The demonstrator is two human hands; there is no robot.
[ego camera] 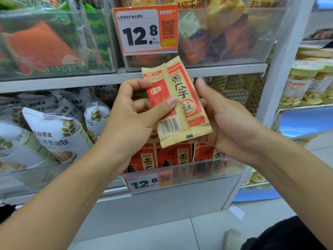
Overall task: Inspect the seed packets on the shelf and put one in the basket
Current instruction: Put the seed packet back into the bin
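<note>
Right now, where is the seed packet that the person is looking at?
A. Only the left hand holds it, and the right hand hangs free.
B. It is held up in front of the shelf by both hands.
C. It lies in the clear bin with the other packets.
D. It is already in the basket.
B: the seed packet is up in front of the shelf, the left hand pinching it and the right hand supporting it from behind.
</note>
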